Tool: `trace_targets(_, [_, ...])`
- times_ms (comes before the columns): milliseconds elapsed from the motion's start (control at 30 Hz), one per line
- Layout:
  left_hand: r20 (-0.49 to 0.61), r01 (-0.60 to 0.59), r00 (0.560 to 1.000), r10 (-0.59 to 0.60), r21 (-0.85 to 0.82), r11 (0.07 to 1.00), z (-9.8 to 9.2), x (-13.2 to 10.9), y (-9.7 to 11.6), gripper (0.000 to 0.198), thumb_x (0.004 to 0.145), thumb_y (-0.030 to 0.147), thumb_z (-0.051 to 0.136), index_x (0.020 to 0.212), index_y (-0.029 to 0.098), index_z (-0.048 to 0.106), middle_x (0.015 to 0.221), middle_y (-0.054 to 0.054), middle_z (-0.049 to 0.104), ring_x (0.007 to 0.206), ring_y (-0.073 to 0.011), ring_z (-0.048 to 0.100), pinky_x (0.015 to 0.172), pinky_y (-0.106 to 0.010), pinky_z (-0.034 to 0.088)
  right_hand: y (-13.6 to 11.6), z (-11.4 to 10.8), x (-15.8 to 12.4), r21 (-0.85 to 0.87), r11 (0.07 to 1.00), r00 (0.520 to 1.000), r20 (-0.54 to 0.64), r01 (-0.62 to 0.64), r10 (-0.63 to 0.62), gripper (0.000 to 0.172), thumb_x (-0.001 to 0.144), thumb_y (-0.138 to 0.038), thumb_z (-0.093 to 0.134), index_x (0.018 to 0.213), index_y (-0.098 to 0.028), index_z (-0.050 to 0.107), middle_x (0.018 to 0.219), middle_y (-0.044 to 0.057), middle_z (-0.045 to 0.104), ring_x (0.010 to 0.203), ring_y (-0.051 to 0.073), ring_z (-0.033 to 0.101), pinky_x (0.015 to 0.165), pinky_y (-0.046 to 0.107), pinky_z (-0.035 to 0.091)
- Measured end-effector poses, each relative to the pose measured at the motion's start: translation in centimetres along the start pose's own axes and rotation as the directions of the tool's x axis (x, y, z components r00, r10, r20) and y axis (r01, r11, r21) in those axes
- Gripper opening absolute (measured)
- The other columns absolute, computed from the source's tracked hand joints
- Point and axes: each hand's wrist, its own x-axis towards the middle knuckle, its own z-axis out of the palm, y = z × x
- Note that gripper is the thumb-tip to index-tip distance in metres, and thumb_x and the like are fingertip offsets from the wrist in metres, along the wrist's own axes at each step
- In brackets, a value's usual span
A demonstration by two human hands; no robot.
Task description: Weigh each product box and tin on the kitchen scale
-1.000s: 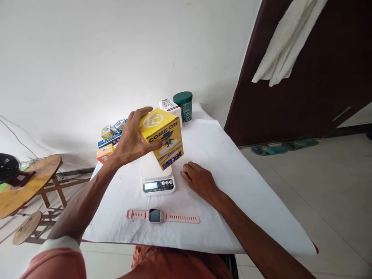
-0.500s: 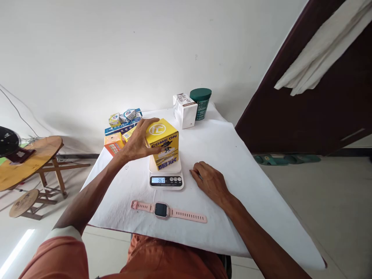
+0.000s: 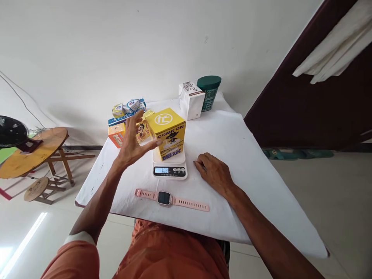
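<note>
A yellow box [image 3: 171,133] printed "COME ON" stands on a white kitchen scale [image 3: 170,171], whose lit display seems to show 302. Just left of the box, my left hand [image 3: 134,141] is open, fingers spread upward. Its thumb reaches across the box's front left edge; whether it touches cannot be told. My right hand [image 3: 214,171] rests on the white cloth to the right of the scale with fingers curled. Something small and dark shows under those fingers, too hidden to name. A pink-strapped smartwatch [image 3: 164,198] lies flat in front of the scale.
Behind my left hand are an orange box [image 3: 116,135], a yellow packet [image 3: 143,131], a blue box [image 3: 116,122] and small wrapped packs [image 3: 131,105]. A white carton [image 3: 192,101] and a green lidded tub [image 3: 209,93] stand by the wall. A fan [image 3: 13,131] sits on a wooden table [image 3: 55,139].
My left hand has let go of the yellow box and drawn back left, its fingers off the top. The scale's reading has dropped. My right hand stays put; the view has shifted slightly.
</note>
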Motion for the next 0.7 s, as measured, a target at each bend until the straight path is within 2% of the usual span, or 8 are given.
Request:
trace_targets(100, [-0.008,0.061,0.998,-0.061,-0.042,0.997,2.1,-0.9,-0.4,0.114,0.072,0.07,0.082,0.161,0.031,0.022,0.155,-0.017,0.044,0.137,-0.0348,0.051,0.109,-0.054,0.049,-0.1,-0.2,0.0,0.006,1.0,1.0,-0.01,0.013,-0.013,0.027,0.104,-0.032,0.043,0.081,-0.023,0.054,0.081,0.004,0.062,0.07,0.018,0.058,0.062,0.03,0.038])
trace_targets(233, [-0.036,0.156,0.986,-0.16,-0.086,0.984,4.3,-0.7,-0.1,0.126,0.069,0.065,0.086,0.163,0.027,0.011,0.157,-0.021,0.041,0.137,-0.0344,0.052,0.105,-0.052,0.052,-0.1,-0.4,-0.1,0.042,0.999,0.999,-0.018,0.031,-0.03,0.029,0.105,-0.036,0.041,0.081,-0.024,0.053,0.082,0.005,0.063,0.069,0.018,0.059,0.061,0.03,0.04])
trace_targets(300, [-0.034,0.212,0.976,-0.216,-0.09,0.973,4.8,-0.4,0.2,0.124,0.069,0.06,0.088,0.161,0.026,0.014,0.154,-0.021,0.045,0.135,-0.0339,0.054,0.103,-0.05,0.053,0.0,-0.3,-0.1,0.05,0.998,0.999,-0.018,0.04,-0.039,0.03,0.105,-0.039,0.041,0.081,-0.024,0.053,0.081,0.004,0.063,0.067,0.018,0.058,0.059,0.031,0.04])
trace_targets(400, [-0.03,0.255,0.965,-0.261,-0.13,0.958,4.8,-0.2,0.6,0.113,0.068,0.053,0.09,0.156,0.025,0.026,0.145,-0.018,0.056,0.129,-0.0322,0.059,0.096,-0.045,0.057,0.3,-0.1,-0.1,0.049,0.998,0.999,-0.019,0.046,-0.045,0.033,0.105,-0.042,0.039,0.08,-0.024,0.052,0.079,0.004,0.062,0.065,0.018,0.057,0.056,0.03,0.038])
trace_targets(467, [-0.061,0.252,0.962,-0.265,-0.17,0.953,4.0,-0.4,0.7,0.104,0.067,0.05,0.09,0.151,0.025,0.034,0.14,-0.016,0.061,0.125,-0.0307,0.062,0.089,-0.041,0.059,0.3,-0.1,-0.1,0.052,0.998,0.999,-0.017,0.041,-0.04,0.034,0.105,-0.044,0.039,0.08,-0.024,0.051,0.079,0.004,0.062,0.064,0.017,0.057,0.055,0.03,0.038])
trace_targets(533, [-0.101,0.243,0.959,-0.265,-0.189,0.951,2.4,-1.0,0.5,0.097,0.068,0.048,0.09,0.147,0.026,0.039,0.138,-0.015,0.063,0.122,-0.03,0.064,0.084,-0.039,0.059,0.3,-0.2,-0.2,0.064,0.997,0.999,-0.015,0.033,-0.032,0.034,0.105,-0.044,0.039,0.079,-0.024,0.05,0.078,0.003,0.062,0.062,0.016,0.056,0.054,0.029,0.038])
trace_targets(700, [-0.222,0.299,0.92,-0.324,-0.138,0.944,-3.6,-4.3,-2.0,0.091,0.068,0.047,0.089,0.143,0.026,0.042,0.139,-0.014,0.063,0.125,-0.0313,0.064,0.085,-0.041,0.059,0.2,-0.3,-0.2,0.099,0.994,0.999,-0.022,0.037,-0.035,0.036,0.105,-0.046,0.039,0.077,-0.025,0.048,0.073,0.002,0.059,0.057,0.015,0.054,0.049,0.028,0.037])
